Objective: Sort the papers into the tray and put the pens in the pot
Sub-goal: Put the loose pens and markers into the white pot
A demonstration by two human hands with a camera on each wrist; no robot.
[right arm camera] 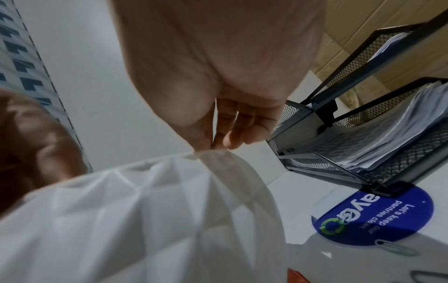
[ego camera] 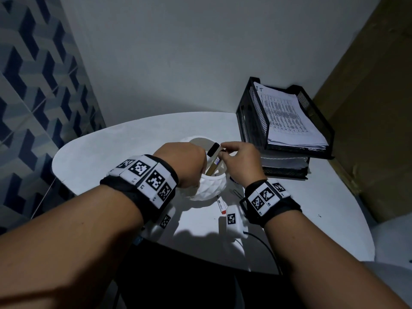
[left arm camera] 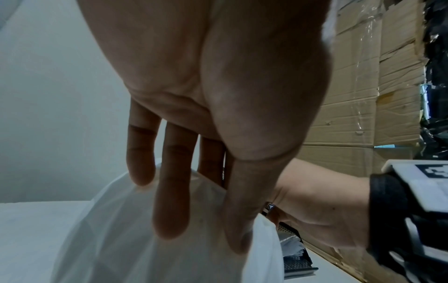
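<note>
Our two forearms are filling the near edge of the head view, each strapped with a black band carrying white marker blocks. Up ahead, our left hand (ego camera: 186,162) is wrapping round the near-left side of the white faceted pot (ego camera: 211,186); the left wrist view is showing its fingers (left arm camera: 172,191) curving down over the pot's wall, so that grip is grasping the pot.

Our right hand (ego camera: 242,162) is hovering over the pot's mouth, its thumb and fingertips pinching the top of a marker pen (ego camera: 214,161). We are seeing the pen's black cap up by the fingers and its tan barrel slanting down into the pot, so this grip is clenched on the pen.

We are also spotting another pen with a red end (ego camera: 221,205) lying on the white worktop (ego camera: 124,143) just in front of the pot.

Over at the back right, the black mesh tray (ego camera: 256,121) is standing in two tiers against the cardboard (ego camera: 367,108). Printed papers (ego camera: 287,117) are sitting stacked in the top tier, and more sheets are lying in the lower one.

From the right wrist view, we are catching a round blue sticker (right arm camera: 378,216) on the worktop beside the tray's foot, with a paper clip (right arm camera: 392,248) lying at its edge.
</note>
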